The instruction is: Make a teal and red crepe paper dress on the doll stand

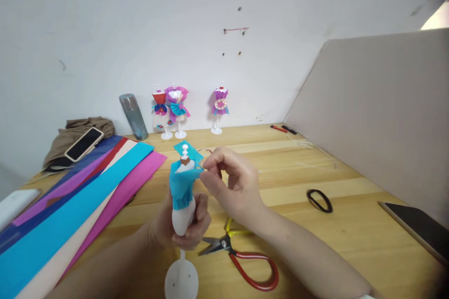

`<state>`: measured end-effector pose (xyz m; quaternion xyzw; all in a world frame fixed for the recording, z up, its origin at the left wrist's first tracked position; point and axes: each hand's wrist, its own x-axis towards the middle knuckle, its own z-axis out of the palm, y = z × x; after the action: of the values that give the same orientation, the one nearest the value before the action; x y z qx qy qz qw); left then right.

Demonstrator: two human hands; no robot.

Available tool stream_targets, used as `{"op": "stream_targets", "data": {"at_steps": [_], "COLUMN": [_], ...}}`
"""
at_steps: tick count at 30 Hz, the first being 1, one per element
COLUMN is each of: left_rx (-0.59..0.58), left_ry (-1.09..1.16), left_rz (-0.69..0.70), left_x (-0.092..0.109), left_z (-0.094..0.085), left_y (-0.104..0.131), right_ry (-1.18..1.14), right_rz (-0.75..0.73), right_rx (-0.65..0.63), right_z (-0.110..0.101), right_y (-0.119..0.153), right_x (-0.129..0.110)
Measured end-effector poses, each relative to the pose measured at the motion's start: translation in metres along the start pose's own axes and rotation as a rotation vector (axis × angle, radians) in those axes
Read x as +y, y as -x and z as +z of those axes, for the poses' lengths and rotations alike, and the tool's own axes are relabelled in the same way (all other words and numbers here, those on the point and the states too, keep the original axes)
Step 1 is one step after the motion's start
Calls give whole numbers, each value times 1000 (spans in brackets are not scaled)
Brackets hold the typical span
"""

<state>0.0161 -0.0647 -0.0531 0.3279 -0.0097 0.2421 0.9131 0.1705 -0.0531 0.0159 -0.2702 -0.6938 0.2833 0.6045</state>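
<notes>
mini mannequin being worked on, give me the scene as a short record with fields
main item: white mini mannequin on a stand with a round base
covering: blue material around its upper part
left hand: wrapped around the mannequin's lower part
right hand: thumb and fingers at the blue material's edge
tool: scissors on the table, blades parted, one red and one yellow handle
left side: overlapping coloured strips; phone on brown cloth
back: bottle; three dressed mannequins near the wall
</notes>
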Motion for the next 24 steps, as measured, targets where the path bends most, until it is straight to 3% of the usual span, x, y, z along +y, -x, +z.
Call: {"op": "stream_targets", "data": {"at_steps": [6,14,20,24], "left_rx": [38,124,38,18], "left_ry": [-34,-77,-54,-62], "left_rz": [-10,-46,-65,-74], "left_x": [-3,-3,-2,0], "left_z": [0,-3,-5,-2], "left_y": [2,5,5,3], "right_ry": [69,34,127,83], "right_rz": [23,-103,-220,-171], "right_rx": [23,-26,-57,-17], "right_z": [5,-1,-2,-1], "right_y": [0,5,7,8], "right_x": [3,-2,-4,-7]}}
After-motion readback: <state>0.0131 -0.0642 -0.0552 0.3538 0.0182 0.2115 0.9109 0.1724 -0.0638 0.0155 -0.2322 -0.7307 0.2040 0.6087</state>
